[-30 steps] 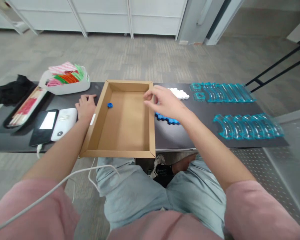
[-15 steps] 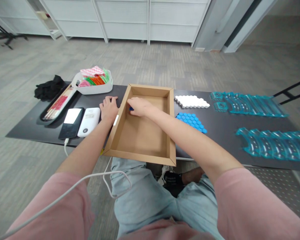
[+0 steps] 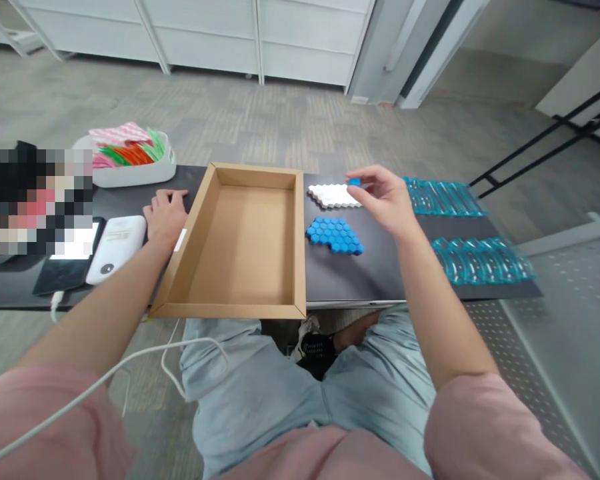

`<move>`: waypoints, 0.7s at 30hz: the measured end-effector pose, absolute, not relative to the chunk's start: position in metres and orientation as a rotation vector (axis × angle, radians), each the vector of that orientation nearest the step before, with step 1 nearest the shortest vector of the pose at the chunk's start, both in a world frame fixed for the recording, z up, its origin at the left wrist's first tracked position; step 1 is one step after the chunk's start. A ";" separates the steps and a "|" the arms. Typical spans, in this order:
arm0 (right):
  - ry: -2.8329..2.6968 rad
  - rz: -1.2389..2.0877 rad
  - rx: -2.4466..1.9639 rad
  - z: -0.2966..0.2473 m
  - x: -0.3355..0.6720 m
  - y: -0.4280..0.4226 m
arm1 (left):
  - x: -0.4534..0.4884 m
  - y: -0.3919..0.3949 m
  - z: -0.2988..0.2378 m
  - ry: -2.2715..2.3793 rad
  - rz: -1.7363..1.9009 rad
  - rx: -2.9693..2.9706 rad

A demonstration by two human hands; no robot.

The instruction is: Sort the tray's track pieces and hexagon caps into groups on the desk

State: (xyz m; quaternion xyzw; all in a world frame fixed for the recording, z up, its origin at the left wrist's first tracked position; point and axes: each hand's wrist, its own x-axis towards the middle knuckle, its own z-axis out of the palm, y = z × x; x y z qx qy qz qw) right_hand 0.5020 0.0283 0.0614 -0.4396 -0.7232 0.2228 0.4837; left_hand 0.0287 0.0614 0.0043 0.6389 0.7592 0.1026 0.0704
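Between thumb and fingers, my right hand (image 3: 389, 203) pinches a small blue hexagonal piece (image 3: 354, 181), held above the white hexagonal tiles (image 3: 330, 195). Closer to me, a group of blue hexagonal tiles (image 3: 334, 233) lies packed together on the dark table (image 3: 380, 280). My left hand (image 3: 165, 217) lies with its fingers apart on the table, beside the left wall of a shallow brown cardboard box (image 3: 250, 250). Nothing lies inside the box. It stands directly in front of me, its near edge at the table's front edge.
Teal clear plastic trays, one far (image 3: 445, 198) and one near (image 3: 485, 261), lie at the right. At the left are a white basket (image 3: 140, 172) of colourful strips, a white power bank (image 3: 117, 250), a dark phone (image 3: 63, 275) and a white cable (image 3: 130, 357).
My right hand has left the box's far left corner and moved right, carrying a blue piece over to the white tiles. My left hand stays beside the box. The view has turned right.
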 end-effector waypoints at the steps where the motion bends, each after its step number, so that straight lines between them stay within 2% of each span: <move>1: -1.704 0.543 -1.109 0.051 0.518 0.024 | 0.029 0.062 0.004 2.295 0.303 1.914; 8: -1.483 0.719 -1.230 -0.017 0.561 -0.009 | 0.028 0.070 0.000 2.364 0.246 1.867; 21: -1.713 0.798 -1.459 -0.022 0.578 -0.020 | 0.030 0.078 0.003 2.442 0.149 1.791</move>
